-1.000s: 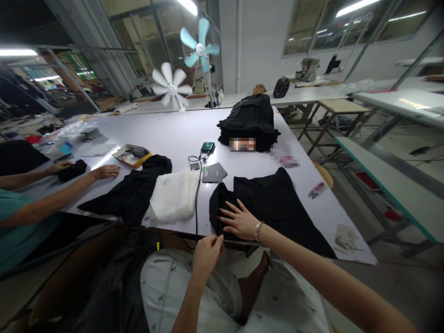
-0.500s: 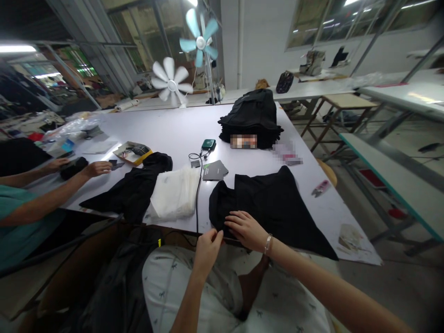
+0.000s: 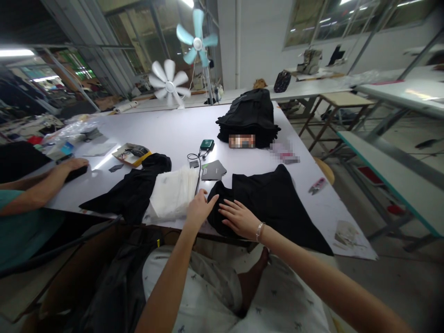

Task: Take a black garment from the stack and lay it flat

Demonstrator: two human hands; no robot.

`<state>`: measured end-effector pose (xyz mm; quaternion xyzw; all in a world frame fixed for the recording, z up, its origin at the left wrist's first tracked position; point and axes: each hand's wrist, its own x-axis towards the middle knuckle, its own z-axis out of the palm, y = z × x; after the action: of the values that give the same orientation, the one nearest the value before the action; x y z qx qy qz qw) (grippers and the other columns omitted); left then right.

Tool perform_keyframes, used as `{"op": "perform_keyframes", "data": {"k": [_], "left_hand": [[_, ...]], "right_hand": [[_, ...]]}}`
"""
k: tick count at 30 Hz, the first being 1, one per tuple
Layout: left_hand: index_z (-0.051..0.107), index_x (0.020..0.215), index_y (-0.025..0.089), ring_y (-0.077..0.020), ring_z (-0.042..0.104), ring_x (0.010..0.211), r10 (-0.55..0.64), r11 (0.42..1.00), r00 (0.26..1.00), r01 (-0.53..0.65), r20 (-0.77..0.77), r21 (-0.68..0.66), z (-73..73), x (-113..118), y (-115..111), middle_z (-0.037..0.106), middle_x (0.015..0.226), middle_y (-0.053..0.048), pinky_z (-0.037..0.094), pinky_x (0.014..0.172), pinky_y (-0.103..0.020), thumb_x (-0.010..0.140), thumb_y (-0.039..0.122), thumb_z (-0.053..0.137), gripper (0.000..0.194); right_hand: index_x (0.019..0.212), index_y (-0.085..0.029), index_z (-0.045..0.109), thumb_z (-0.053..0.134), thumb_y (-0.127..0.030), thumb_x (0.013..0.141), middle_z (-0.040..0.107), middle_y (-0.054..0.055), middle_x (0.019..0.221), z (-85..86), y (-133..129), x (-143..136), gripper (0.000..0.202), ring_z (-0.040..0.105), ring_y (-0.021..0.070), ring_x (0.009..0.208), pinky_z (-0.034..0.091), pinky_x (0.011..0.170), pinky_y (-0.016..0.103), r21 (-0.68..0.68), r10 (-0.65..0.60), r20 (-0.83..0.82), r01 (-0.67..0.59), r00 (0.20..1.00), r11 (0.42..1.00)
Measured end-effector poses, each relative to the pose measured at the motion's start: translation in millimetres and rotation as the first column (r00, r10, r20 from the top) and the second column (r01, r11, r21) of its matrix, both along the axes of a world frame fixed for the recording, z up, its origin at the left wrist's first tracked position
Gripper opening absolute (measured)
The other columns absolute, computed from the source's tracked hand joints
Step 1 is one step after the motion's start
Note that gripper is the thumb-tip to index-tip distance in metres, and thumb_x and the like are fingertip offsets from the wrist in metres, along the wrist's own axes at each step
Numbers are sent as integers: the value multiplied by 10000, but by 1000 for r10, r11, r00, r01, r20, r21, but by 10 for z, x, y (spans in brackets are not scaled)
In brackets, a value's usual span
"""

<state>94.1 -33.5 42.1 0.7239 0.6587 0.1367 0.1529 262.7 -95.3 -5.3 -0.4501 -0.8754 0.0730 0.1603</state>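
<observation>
Both grips are open: the right hand (image 3: 240, 219) lies flat on the black garment (image 3: 274, 203) at the surface's (image 3: 180, 129) near edge, the left hand (image 3: 199, 208) touching its corner. It looks half-smoothed; a folded stack (image 3: 250, 115) waits beyond.

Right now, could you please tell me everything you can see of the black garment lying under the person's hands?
The black garment looks like soft, matte cloth. It lies spread flat on the white table at its near edge, flaring wider toward the right and bunched at its left end. The right hand rests flat on that bunched end, and the left hand touches its left edge with outstretched fingers.
</observation>
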Motion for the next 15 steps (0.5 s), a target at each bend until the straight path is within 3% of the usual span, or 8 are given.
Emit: {"op": "perform_keyframes", "data": {"k": [3, 7, 10, 15], "left_hand": [[427, 1121, 188, -230, 594, 827, -44, 999, 996, 45, -84, 12, -65, 142, 185, 621, 905, -84, 402, 658, -283, 784, 472, 469, 443], [469, 1042, 205, -204, 600, 823, -79, 996, 991, 83, -109, 34, -114, 182, 264, 630, 880, -68, 403, 678, -271, 841, 270, 403, 221], [459, 1043, 218, -181, 597, 808, -67, 993, 996, 73, -65, 93, -78, 139, 253, 624, 859, -43, 404, 687, -257, 856, 253, 362, 214], [418, 1120, 225, -175, 579, 843, -90, 991, 994, 95, -58, 95, 1, 52, 265, 601, 931, -44, 415, 727, -269, 829, 236, 382, 293]], "right_hand": [[1288, -189, 387, 298, -435, 886, 340, 47, 1370, -109, 74, -74, 480, 182, 251, 1291, 164, 1030, 466, -1, -17, 55, 17, 998, 1000], [1284, -204, 393, 266, -447, 889, 347, 39, 1367, -122, 123, -89, 481, 213, 253, 1280, 187, 1019, 467, -13, -12, 72, 13, 997, 1000], [1240, -193, 450, 231, -385, 905, 415, 52, 1322, -75, 156, -111, 443, 272, 233, 1256, 217, 1011, 436, -2, -23, 66, 23, 998, 1000], [1264, -137, 419, 289, -379, 887, 355, 96, 1356, -131, 144, -201, 466, 229, 241, 1276, 180, 1033, 433, 45, -6, 74, 3, 997, 999]]}}
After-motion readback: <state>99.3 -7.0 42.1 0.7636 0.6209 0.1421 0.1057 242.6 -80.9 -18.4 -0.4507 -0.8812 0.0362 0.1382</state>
